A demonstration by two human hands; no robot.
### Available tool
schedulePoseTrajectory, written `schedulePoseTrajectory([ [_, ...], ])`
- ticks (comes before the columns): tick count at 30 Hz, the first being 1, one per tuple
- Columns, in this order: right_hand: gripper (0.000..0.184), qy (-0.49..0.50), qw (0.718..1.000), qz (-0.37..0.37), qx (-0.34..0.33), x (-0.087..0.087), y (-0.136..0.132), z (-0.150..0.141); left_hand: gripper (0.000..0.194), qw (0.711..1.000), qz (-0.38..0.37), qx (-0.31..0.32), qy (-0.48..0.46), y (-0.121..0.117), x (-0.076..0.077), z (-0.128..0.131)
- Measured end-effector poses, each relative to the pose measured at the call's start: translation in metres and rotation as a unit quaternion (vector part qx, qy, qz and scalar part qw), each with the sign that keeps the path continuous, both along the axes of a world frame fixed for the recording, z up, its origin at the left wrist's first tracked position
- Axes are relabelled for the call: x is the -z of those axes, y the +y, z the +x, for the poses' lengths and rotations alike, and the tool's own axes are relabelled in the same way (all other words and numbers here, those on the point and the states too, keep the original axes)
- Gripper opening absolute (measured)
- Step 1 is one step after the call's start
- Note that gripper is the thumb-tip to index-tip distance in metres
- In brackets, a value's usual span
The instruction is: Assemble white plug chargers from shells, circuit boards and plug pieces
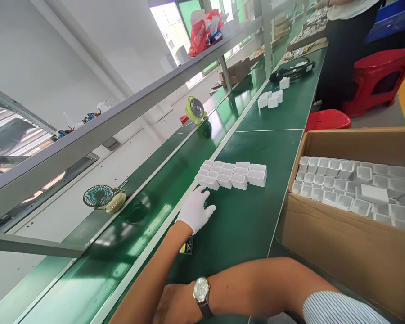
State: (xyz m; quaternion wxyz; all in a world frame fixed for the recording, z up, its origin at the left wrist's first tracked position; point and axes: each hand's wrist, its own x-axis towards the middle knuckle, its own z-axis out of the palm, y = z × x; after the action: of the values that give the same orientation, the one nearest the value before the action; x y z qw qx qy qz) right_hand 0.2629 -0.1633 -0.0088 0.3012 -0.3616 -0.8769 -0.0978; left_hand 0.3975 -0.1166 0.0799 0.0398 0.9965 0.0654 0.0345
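My left hand (195,210), in a white glove, reaches over the green bench with its fingers apart. Its fingertips are close to a block of white open-topped plastic boxes (239,181) standing in rows; whether they touch is hard to tell. Beneath the left wrist lies a small dark and yellow printed item (188,246), partly covered. My right hand (178,303) is bare, with a watch (201,290) on the wrist. It crosses to the left at my left forearm, and its fingers are hidden there.
A cardboard box (337,225) full of white boxes stands at the right. Farther along the bench (273,121) are several white boxes (272,99) and a black cable bundle (293,69). A green fan (195,109) stands beyond the shiny strip. Red stools (380,76) and a person (340,49) are at upper right.
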Motion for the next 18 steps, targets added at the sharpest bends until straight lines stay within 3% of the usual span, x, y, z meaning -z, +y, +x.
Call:
schedulePoseTrajectory([
  [5, 0.025, -0.002, 0.999, -0.034, -0.008, -0.003, -0.015, 0.013, 0.023, 0.999, -0.036, 0.003, 0.005, 0.006, 0.016, 0.042],
  [10, 0.031, -0.004, 0.999, -0.046, -0.008, -0.003, -0.019, 0.02, 0.025, 0.998, -0.059, -0.03, 0.008, 0.009, 0.031, 0.04],
  [14, 0.022, -0.02, 0.997, -0.058, -0.039, -0.009, -0.006, 0.019, 0.02, 0.996, -0.079, -0.037, -0.008, -0.003, 0.014, -0.007],
  [16, 0.01, -0.036, 0.995, -0.071, -0.057, -0.011, -0.001, 0.017, 0.019, 0.99, -0.1, -0.061, -0.074, -0.005, 0.0, -0.046],
  [18, 0.011, -0.05, 0.994, -0.083, -0.058, -0.012, 0.002, 0.014, 0.021, 0.984, -0.093, -0.104, -0.112, 0.001, -0.013, -0.093],
])
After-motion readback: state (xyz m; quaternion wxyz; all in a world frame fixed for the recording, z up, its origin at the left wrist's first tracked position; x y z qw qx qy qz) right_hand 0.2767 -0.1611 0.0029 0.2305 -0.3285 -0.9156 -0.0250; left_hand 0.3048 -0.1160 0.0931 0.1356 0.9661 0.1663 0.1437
